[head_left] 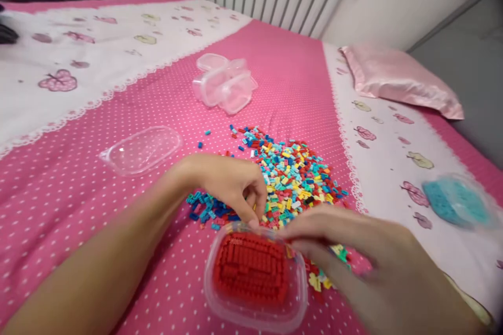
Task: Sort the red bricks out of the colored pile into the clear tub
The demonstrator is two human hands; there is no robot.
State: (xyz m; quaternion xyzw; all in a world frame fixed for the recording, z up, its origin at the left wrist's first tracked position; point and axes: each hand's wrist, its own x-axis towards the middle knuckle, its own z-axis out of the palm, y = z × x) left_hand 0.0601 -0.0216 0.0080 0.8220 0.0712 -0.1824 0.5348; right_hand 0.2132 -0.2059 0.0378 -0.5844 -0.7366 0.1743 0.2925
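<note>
A clear plastic container (255, 319) holds rows of red toy bricks (251, 269) packed closely together. At its far rim, my left hand (231, 185) has thumb and fingers curled together over the edge of a pile of small multicoloured toy bricks (294, 177). What its fingertips hold, if anything, is hidden. My right hand (353, 251) reaches in from the right, its thumb and forefinger closed near the container's far right corner. A bit of red shows at those fingertips, too blurred to name.
A clear lid (143, 150) lies on the pink dotted bedspread (78, 177) to the left. Several clear containers (226, 83) are stacked farther back. A container of turquoise bricks (456, 201) lies at the right, and a pink pillow (401, 80) behind it.
</note>
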